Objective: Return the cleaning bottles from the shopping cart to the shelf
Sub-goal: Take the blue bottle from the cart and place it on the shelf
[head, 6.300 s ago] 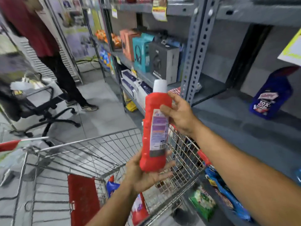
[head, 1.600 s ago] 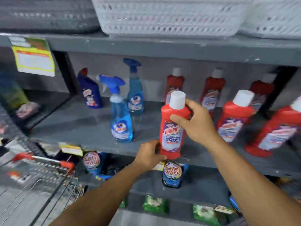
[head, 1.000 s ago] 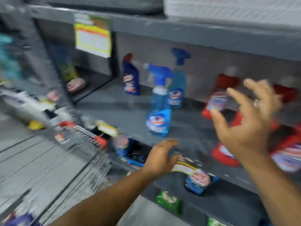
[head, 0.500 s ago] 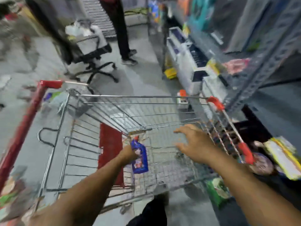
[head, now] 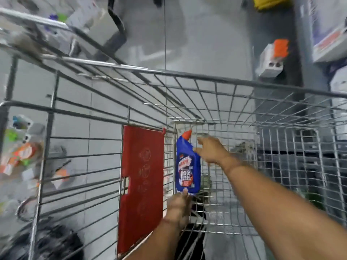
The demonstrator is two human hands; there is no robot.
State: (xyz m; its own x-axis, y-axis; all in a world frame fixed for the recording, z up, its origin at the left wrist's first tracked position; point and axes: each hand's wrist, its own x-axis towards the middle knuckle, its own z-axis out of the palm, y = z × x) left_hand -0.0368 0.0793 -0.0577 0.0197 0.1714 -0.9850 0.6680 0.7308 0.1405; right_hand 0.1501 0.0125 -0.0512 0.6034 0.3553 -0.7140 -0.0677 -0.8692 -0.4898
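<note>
A blue cleaning bottle (head: pixel 187 166) with a red angled cap and a red-and-white label stands upright inside the wire shopping cart (head: pixel 216 79), close to its near left corner. My left hand (head: pixel 179 207) grips the bottle at its base from below. My right hand (head: pixel 211 150) touches the bottle's shoulder from the right, fingers spread along its side. No other bottle shows in the cart. The shelf is outside the view.
A red plastic child-seat flap (head: pixel 141 182) hangs on the cart's near wall, left of the bottle. The grey tiled floor shows through the wire. A chair base (head: pixel 114 30) stands beyond the cart. Boxes and packets line the floor at right (head: pixel 272 59) and left (head: pixel 20 156).
I have turned from the shelf, where the red bottle was left, down to the cart. Both hands have reached in; my left hand now holds the blue bottle, and the right has come onto it.
</note>
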